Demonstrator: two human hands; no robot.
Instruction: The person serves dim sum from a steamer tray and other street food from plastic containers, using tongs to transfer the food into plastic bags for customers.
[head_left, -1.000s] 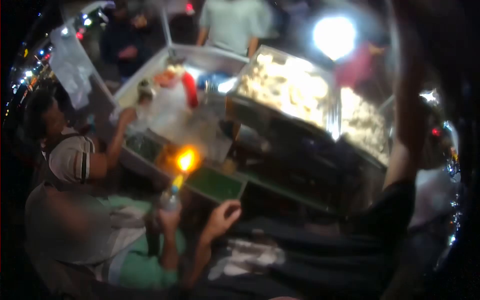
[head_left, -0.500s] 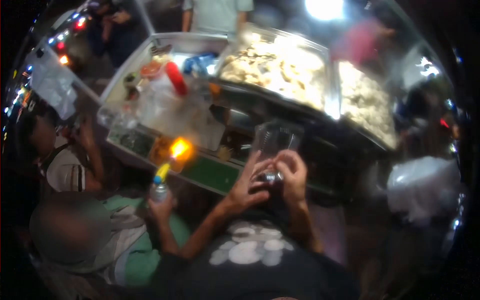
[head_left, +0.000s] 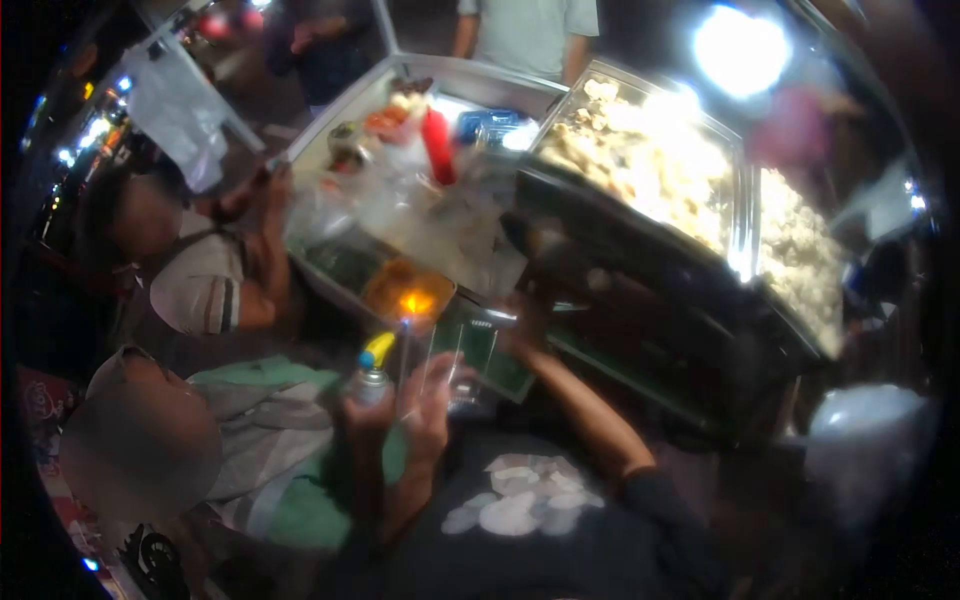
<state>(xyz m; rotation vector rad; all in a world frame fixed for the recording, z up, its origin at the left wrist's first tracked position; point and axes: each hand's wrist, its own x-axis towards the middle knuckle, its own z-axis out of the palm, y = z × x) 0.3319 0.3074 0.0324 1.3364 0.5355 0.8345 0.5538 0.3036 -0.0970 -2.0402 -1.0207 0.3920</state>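
Note:
My left hand (head_left: 430, 395) is wrapped round the near left side of a clear plastic container (head_left: 478, 335), which hangs in front of the stall's green edge. On the container's far right side is my right hand (head_left: 525, 325), dark and blurred, so its fingers and anything in them cannot be made out. Just left of my left hand, another person's hand (head_left: 368, 408) holds a gas torch (head_left: 375, 360) with a yellow and blue head. An orange flame (head_left: 416, 301) burns above the torch, over an orange-brown item in the green-edged tray.
Heaped pale food fills a lit glass-sided tray (head_left: 640, 145), with a second heap (head_left: 800, 260) to the right. Plastic bags (head_left: 400, 200) and a red bottle (head_left: 438, 147) sit in the stall. People stand at the left and beyond. A white bag (head_left: 865, 430) is at the right.
The view has turned, shifting the stall rightward. My right hand has moved away from my left, up and forward. My left hand and the container are now closer to the torch.

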